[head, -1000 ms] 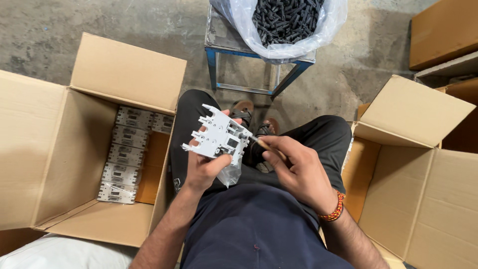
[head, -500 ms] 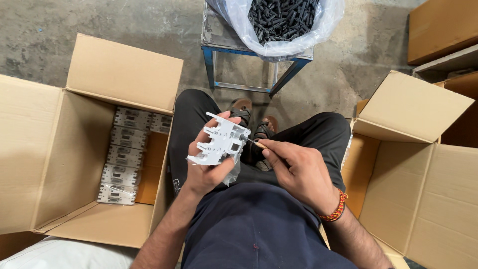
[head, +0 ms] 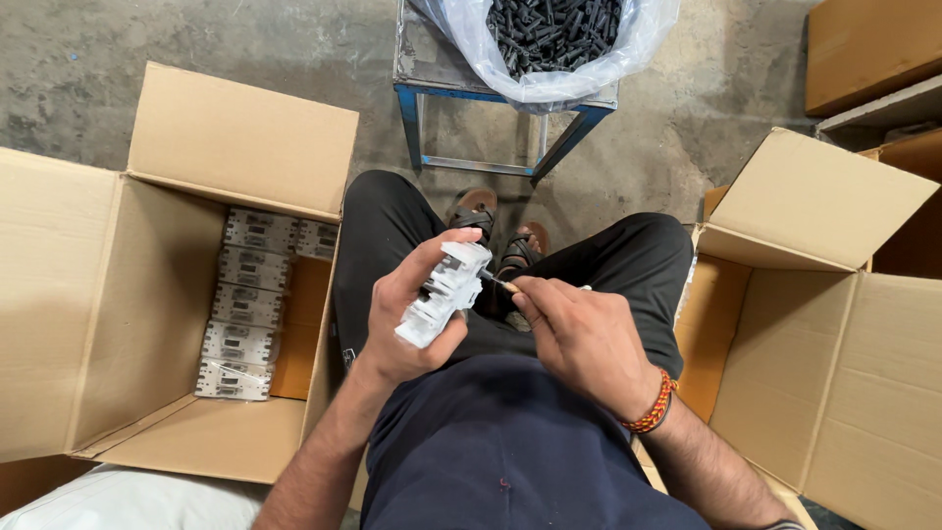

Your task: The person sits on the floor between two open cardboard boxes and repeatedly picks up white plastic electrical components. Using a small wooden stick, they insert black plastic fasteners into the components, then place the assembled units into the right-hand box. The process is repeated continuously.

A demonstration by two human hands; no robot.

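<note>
Since a moment ago we have turned the white plastic part (head: 444, 294) from flat-on to edge-on, tilted over our lap. Our left hand (head: 407, 319) grips it firmly, probably to steady it, while our right hand (head: 579, 334) pinches a thin tool (head: 498, 284) against its far end. It looks ribbed and blocky. More such parts (head: 245, 304) fill the left cardboard box (head: 118, 294).

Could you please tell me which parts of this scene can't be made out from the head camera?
- Small tool in the right hand: only its tip shows; fingers cover the rest.
- White plastic part: its near face hides under the left hand.
- Right cardboard box: contents cut off by the frame edge.
- Black pieces in the plastic bag: too small to identify.
</note>
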